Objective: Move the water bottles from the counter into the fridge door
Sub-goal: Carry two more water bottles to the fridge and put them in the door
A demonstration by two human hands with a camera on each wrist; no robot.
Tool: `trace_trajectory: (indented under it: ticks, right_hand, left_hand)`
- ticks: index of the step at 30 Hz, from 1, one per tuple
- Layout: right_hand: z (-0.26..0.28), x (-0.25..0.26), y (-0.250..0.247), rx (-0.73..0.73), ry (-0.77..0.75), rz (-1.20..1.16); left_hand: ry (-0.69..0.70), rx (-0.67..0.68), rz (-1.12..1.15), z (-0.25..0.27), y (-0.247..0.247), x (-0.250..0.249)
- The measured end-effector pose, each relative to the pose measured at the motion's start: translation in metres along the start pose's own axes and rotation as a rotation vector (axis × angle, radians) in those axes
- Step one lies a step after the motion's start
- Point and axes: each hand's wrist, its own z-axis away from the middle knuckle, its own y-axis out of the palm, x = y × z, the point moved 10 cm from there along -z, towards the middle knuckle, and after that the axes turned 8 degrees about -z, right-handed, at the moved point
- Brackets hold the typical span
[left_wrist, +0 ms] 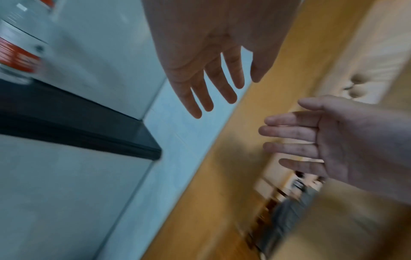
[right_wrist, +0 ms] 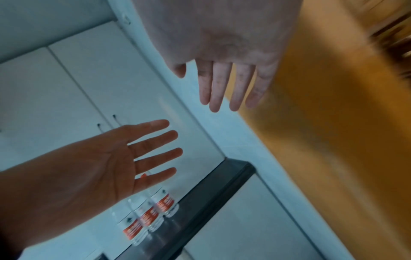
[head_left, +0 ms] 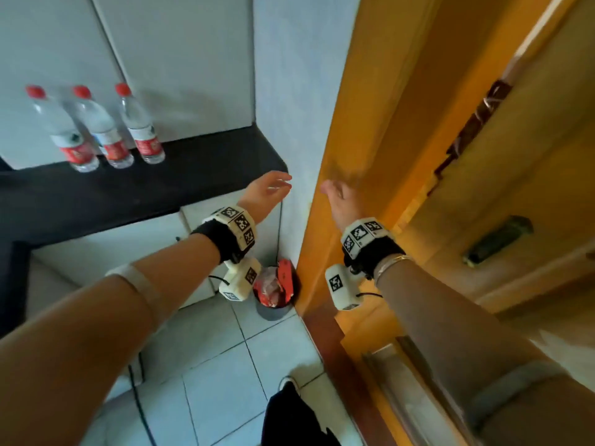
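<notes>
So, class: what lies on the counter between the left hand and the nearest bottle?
Nothing: the head view shows bare black counter between the left hand and the nearest bottle.

head downward, wrists along fingers (left_wrist: 224, 84)

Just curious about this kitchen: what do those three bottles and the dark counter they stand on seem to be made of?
The three bottles look like thin clear plastic: see-through walls, red screw caps and glossy red and white wrap labels. The counter looks like polished black stone or a stone-like laminate, since faint reflections show under the bottles; which one cannot be told.
</notes>
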Motion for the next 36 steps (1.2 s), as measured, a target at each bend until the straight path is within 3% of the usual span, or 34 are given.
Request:
trace_trajectory:
  ticks: [5, 15, 22, 26, 29, 36]
  right_hand:
    - [-0.061, 0.034, 0.064, 0.185, -0.047, 0.076]
    - [-0.126, 0.102, 0.195, 0.367, -0.248, 0.133]
    - [-0.159, 0.137, 0.309, 0.417, -0.294, 0.184]
    - [-0.177, 0.151, 0.370, 0.428, -0.270, 0.245]
    - [-0.192, 0.161, 0.400, 0.411, -0.269, 0.245]
    - [-0.228, 0.169, 0.453, 0.414, -0.265, 0.280]
  left_hand:
    - [-0.109, -0.157, -0.001, -0.032, -0.072, 0.038]
    - [-0.286, -0.413, -0.029, -0.048, -0.208, 0.125]
    - [-0.308, -0.549, -0.276, -0.066, -0.308, 0.180]
    - [-0.369, -0.543, -0.322, -0.090, -0.357, 0.216]
    - [-0.323, -0.514, -0.372, -0.114, -0.381, 0.226]
    - [-0.368, -0.451, -0.394, -0.163, -0.407, 0.255]
